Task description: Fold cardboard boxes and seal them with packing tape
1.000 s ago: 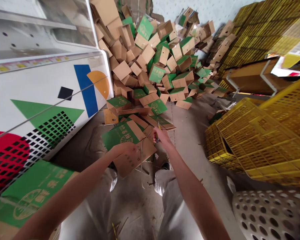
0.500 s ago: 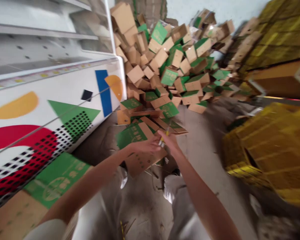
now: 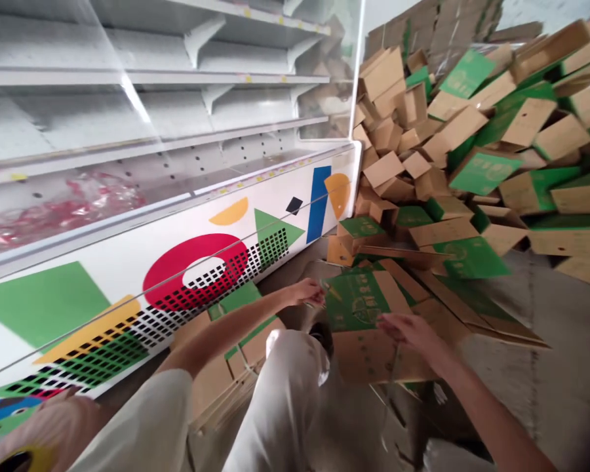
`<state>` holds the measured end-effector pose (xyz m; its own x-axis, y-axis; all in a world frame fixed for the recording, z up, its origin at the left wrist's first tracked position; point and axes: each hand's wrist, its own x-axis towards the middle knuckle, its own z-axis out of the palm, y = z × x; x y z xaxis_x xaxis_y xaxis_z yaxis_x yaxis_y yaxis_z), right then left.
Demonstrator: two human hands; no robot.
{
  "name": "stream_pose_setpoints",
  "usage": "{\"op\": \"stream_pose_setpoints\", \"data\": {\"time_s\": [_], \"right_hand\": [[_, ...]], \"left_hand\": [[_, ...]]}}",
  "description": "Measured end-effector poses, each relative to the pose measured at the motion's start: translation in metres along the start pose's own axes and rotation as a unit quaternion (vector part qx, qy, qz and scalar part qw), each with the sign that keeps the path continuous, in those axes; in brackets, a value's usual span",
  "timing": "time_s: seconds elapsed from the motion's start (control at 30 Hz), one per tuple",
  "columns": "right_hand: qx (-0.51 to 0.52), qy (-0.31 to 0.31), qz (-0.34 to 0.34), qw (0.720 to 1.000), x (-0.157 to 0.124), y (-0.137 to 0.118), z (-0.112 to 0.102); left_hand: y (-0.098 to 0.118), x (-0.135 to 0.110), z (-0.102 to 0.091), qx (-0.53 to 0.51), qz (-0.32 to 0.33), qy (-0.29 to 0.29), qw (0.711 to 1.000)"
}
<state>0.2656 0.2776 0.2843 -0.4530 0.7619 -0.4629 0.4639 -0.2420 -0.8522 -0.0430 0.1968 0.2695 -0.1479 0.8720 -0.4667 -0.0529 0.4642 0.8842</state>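
Observation:
My left hand is closed at the left edge of a green and brown cardboard box, its fingers around something thin that I cannot make out. Over the front part of that box, my right hand is closed in a pinch. A thin pale string hangs down from its fingers. The box lies flattened on other folded cartons. Left of my knee is a stack of flattened boxes, partly covered by my left forearm.
A white refrigerated display case with shelves runs along the left; crumpled red and clear plastic lies inside. A large heap of brown and green boxes fills the back right. Grey concrete floor shows at right.
My hands were close together over the box, with a yellow item between them; now they are apart, left and right. The view has turned left toward the display case.

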Motion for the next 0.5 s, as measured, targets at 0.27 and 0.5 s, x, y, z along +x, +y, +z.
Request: {"op": "stream_pose_setpoints", "data": {"time_s": [0.27,0.5], "right_hand": [[-0.056,-0.035,0.009,0.998,0.0,0.002,0.035],[-0.135,-0.004,-0.013,0.991,0.013,0.012,0.024]], "left_hand": [[-0.054,-0.048,-0.15,0.111,-0.045,0.189,0.975],[-0.12,-0.029,-0.162,0.16,-0.081,0.216,0.96]]}}
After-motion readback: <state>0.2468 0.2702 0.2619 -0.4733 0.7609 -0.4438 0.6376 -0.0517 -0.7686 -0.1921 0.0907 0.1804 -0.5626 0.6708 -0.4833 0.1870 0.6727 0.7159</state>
